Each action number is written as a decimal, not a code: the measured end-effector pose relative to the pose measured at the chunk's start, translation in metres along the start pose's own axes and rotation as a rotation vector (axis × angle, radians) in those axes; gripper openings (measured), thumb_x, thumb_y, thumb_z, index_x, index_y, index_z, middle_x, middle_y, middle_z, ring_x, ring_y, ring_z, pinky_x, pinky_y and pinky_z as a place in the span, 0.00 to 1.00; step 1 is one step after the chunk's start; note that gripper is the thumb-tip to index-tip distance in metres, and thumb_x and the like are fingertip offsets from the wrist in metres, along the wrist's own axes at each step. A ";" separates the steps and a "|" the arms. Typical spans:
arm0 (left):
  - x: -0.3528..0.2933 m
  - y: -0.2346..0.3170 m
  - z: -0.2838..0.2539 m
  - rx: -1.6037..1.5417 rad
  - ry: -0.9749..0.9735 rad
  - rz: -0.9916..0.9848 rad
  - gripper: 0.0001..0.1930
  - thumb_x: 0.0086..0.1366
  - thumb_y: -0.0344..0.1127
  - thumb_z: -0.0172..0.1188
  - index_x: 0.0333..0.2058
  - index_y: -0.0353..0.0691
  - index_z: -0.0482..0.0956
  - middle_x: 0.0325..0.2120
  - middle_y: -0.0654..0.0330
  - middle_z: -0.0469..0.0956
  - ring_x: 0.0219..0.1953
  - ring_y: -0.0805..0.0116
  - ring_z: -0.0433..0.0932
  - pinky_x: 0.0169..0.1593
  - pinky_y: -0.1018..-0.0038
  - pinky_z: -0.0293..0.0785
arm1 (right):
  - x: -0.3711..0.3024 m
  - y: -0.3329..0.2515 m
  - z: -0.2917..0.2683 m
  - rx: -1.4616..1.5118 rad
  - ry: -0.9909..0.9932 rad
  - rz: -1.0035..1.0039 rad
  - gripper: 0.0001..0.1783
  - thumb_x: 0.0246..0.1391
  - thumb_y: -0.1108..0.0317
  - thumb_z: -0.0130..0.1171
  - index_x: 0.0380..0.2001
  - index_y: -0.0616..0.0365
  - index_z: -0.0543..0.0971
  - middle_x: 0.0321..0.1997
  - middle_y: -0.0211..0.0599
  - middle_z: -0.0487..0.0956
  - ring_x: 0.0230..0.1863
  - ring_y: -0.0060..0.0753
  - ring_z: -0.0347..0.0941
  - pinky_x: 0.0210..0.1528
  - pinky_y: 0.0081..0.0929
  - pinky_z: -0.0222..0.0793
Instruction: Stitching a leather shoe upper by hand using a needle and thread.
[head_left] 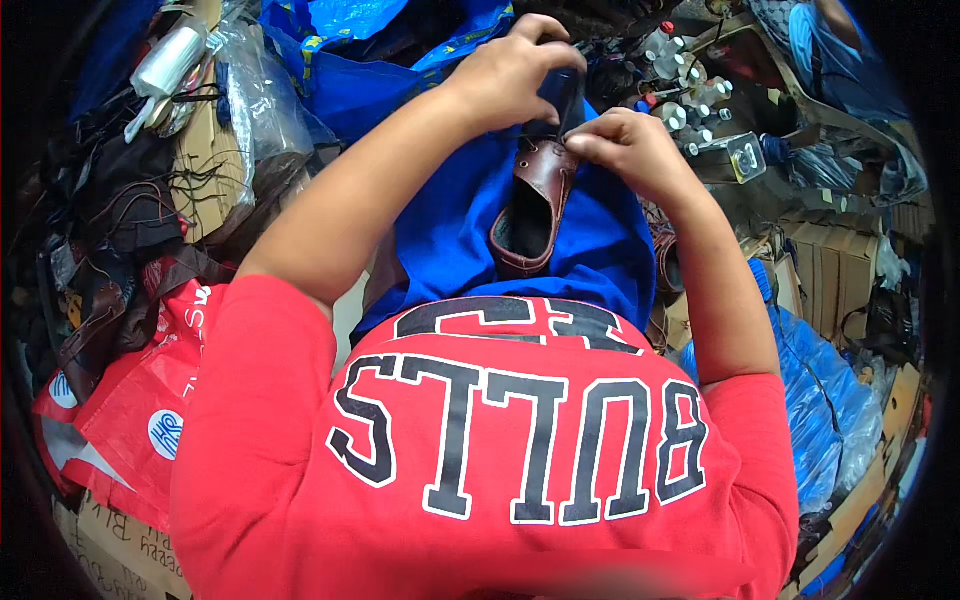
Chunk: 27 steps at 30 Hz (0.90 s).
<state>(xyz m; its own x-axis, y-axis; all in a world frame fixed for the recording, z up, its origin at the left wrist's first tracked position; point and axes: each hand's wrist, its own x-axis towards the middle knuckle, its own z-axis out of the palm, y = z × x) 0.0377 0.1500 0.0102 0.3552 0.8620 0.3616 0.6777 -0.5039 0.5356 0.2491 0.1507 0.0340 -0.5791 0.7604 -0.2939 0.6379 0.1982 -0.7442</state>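
Note:
A dark reddish-brown leather shoe point(546, 166) lies across my lap on blue cloth point(450, 215), its heel towards me and its foot opening facing up. Eyelets and a thin cord show near the front of the opening. My left hand point(515, 80) arches over the dark front end of the shoe, fingers bent round it and the thumb along its left side. On the other side, my right hand point(630, 150) pinches with thumb and forefinger at the shoe's upper edge beside the eyelets. What sits between those fingertips is too small to make out.
Several small bottles point(690, 115) stand at the far right. A blue plastic bag point(340, 60) lies beyond my left hand. Red bags point(140, 390) are on the left, with clear plastic wrap point(265, 110) behind. Cardboard point(830, 270) and blue plastic sheeting point(815, 390) crowd the right.

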 end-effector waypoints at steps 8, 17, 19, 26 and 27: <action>-0.056 0.006 -0.020 -0.056 -0.265 -0.108 0.10 0.52 0.30 0.65 0.34 0.38 0.80 0.38 0.56 0.74 0.41 0.56 0.76 0.45 0.67 0.73 | -0.019 0.032 0.006 -0.058 0.082 -0.290 0.11 0.45 0.63 0.67 0.28 0.57 0.78 0.34 0.37 0.72 0.38 0.32 0.70 0.41 0.30 0.66; -0.062 -0.034 -0.081 0.058 -0.473 -0.736 0.15 0.60 0.42 0.60 0.25 0.34 0.77 0.20 0.63 0.73 0.25 0.77 0.69 0.31 0.77 0.66 | 0.012 0.077 0.012 1.146 0.693 -0.057 0.20 0.64 0.53 0.46 0.36 0.60 0.77 0.37 0.40 0.79 0.41 0.38 0.76 0.49 0.34 0.70; -0.062 -0.035 -0.076 -0.033 -0.437 -0.682 0.19 0.64 0.48 0.56 0.24 0.36 0.76 0.23 0.63 0.74 0.27 0.75 0.69 0.33 0.76 0.64 | 0.012 0.079 0.016 1.654 0.462 -0.087 0.22 0.63 0.51 0.45 0.35 0.61 0.76 0.39 0.43 0.79 0.46 0.43 0.75 0.57 0.44 0.67; -0.046 -0.025 -0.013 -2.072 0.511 -0.708 0.28 0.69 0.54 0.41 0.12 0.45 0.64 0.19 0.59 0.73 0.36 0.56 0.78 0.48 0.56 0.70 | 0.003 0.068 0.015 2.074 -0.055 -0.106 0.24 0.64 0.52 0.42 0.17 0.53 0.64 0.16 0.24 0.57 0.20 0.24 0.54 0.34 0.27 0.58; -0.046 -0.031 -0.014 -2.075 0.520 -0.706 0.28 0.69 0.54 0.41 0.12 0.45 0.64 0.19 0.59 0.73 0.36 0.56 0.78 0.48 0.56 0.70 | 0.001 0.066 0.014 1.988 -0.038 -0.125 0.25 0.65 0.51 0.42 0.16 0.52 0.62 0.14 0.23 0.55 0.18 0.23 0.51 0.31 0.25 0.55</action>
<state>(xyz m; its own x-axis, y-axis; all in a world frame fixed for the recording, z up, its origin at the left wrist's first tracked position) -0.0086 0.1251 -0.0130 0.0555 0.9623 -0.2664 -0.9413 0.1394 0.3074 0.2838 0.1564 -0.0239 -0.5931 0.7831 -0.1872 -0.7414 -0.6219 -0.2521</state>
